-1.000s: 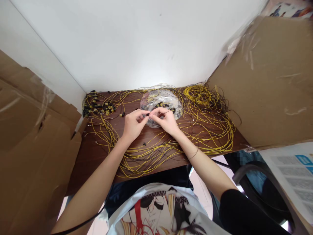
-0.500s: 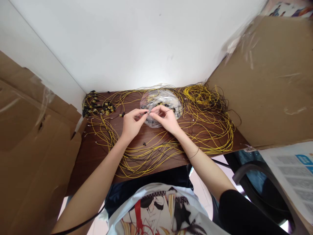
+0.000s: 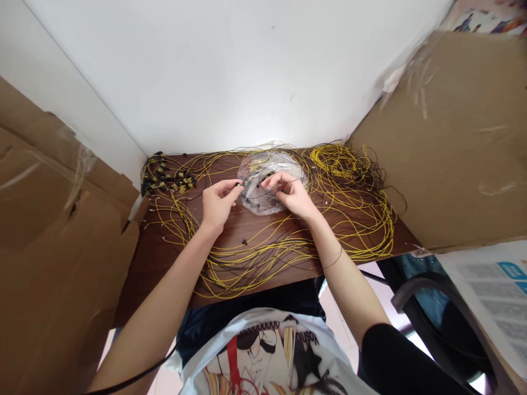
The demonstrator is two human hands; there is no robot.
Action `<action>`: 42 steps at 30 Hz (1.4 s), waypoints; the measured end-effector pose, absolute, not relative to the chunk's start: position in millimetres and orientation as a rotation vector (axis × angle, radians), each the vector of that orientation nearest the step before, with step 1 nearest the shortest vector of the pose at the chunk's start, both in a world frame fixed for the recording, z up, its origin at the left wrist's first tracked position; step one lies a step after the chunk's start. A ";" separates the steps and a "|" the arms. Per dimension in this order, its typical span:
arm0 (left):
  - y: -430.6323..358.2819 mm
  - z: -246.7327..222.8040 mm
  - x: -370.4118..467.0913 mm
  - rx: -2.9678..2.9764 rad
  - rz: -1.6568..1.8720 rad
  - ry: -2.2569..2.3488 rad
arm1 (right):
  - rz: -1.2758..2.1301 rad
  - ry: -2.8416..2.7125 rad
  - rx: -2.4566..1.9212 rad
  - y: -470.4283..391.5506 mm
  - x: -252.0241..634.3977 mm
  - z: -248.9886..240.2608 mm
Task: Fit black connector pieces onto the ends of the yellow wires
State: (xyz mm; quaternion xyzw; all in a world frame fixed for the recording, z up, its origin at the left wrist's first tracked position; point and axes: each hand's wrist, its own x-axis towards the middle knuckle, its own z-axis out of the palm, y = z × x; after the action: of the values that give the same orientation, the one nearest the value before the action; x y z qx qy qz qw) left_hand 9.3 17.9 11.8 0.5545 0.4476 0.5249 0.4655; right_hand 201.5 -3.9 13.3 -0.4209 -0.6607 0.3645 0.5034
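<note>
My left hand is closed in a pinch, with a small black connector between thumb and forefinger. To its right, my right hand has curled fingers, and a thin black wire runs into them from the left hand's side. Under and behind both hands lies a clear plastic bag with small black parts in it. A loose small black part rests on the brown table nearer my body. Part of the thin wire also hangs across my right forearm.
Yellow and black wires loop over much of the table, with a tangled coil at the back right. Black-and-yellow connectors are heaped at the back left. Cardboard sheets flank both sides, and a white wall stands behind.
My hands have moved apart: the right one shifted rightward and its fingers opened somewhat, while the left drew slightly left, keeping the small connector in its pinch.
</note>
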 end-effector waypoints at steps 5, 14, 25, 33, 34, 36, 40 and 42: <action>19.7 8.1 8.9 1.418 1.285 1.117 | 0.494 -1.592 -1.307 2.1 205.6 1.4; 22.0 -0.9 8.1 1.597 1.221 1.078 | 0.100 -1.907 -1.504 7.5 210.8 -10.8; 23.8 -6.4 7.7 1.693 1.168 1.067 | -0.014 -1.967 -1.724 1.5 205.7 -4.3; 24.5 -8.4 8.1 1.751 1.166 1.080 | 0.078 -1.931 -1.698 1.9 207.5 -3.7; 24.3 -8.2 8.2 1.754 1.165 1.082 | 0.091 -1.912 -1.681 2.4 207.4 -3.9; 23.8 -7.9 8.4 1.756 1.167 1.084 | 0.130 -1.859 -1.603 3.1 205.3 -3.8; 23.8 -7.6 8.0 1.758 1.178 1.060 | 0.392 -1.689 -1.278 1.4 192.7 -0.8; 24.3 -7.8 7.6 1.762 1.185 1.050 | 0.565 -1.594 -1.144 -0.9 184.4 1.1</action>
State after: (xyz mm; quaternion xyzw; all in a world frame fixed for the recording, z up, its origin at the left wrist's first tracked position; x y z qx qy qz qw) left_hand 7.6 24.3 -7.8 0.6890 0.4107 0.4633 0.3769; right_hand 184.4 -0.9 1.1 -0.4776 -0.6657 0.2358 0.5226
